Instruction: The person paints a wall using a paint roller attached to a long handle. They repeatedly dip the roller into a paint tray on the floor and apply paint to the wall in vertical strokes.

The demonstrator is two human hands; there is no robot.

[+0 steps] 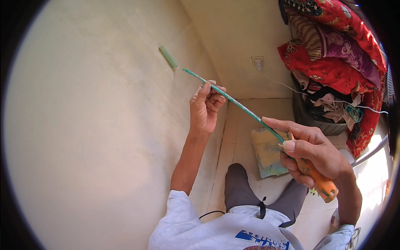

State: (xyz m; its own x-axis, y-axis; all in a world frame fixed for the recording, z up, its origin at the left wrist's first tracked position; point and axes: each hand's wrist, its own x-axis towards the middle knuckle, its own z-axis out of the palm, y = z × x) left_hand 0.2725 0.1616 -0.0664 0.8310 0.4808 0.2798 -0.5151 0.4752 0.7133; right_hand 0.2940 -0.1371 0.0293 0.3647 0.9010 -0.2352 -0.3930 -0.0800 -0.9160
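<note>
A small paint roller reaches from my right side up to the wall (pixel 103 125). Its pale green roller sleeve (pixel 168 57) lies close against the wall; whether it presses on it I cannot tell. My right hand (pixel 309 150) is wrapped around the orange, paint-smeared plastic handle (pixel 322 184), thumb and index finger laid along the base of the rod. Farther up, my left hand (pixel 207 107) pinches the green-stained metal rod (pixel 242 107) between thumb and fingers. Below the rod, a flat square piece (pixel 270 153) with yellow and green stains rests on the floor, partly behind my right hand.
A dark basket (pixel 325 125) packed with clothes stands at right, red patterned fabric (pixel 334 72) heaped over it. A white cable (pixel 343 101) crosses there, below the level of a wall socket (pixel 257 62). My legs (pixel 239 187) stand on the tiled floor (pixel 218 190) beside the wall.
</note>
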